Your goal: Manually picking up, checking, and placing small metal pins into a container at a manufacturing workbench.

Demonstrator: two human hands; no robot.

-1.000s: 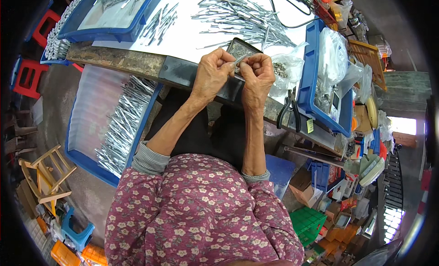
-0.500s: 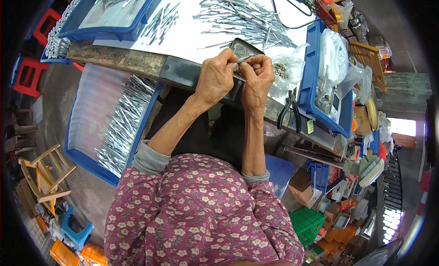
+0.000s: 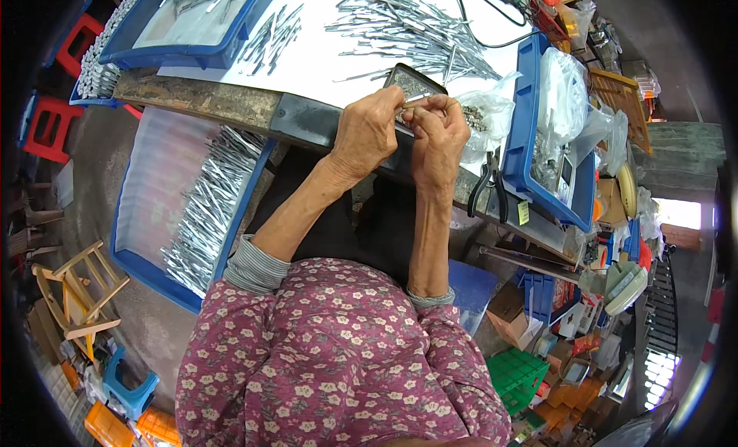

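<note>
Over the front edge of the table, my left hand [image 3: 369, 128] and my right hand [image 3: 438, 139] meet fingertip to fingertip, both closed in a pinch. Between them shows a small thin metal piece [image 3: 416, 102], mostly hidden by the fingers. Just beyond the fingertips lies a dark shallow tray [image 3: 411, 79] of tiny metal parts. A clear plastic bag [image 3: 492, 112] with more small parts stands right of my right hand. Black-handled pliers [image 3: 489, 187] hang at the table edge nearby. Long thin metal strips [image 3: 407, 24] are heaped on the white table top beyond.
A blue bin [image 3: 526, 101] with plastic bags stands at the right end of the table [image 3: 207, 95]. Another blue bin [image 3: 223, 59] with strips is at the far left. Below it, a large blue tray [image 3: 127, 266] holds many metal strips. A wooden stool [image 3: 81, 289] stands on the floor.
Both hands have shifted slightly; the right has turned and its fingers have moved a little up and right. The pinch stays over the tray's near edge.
</note>
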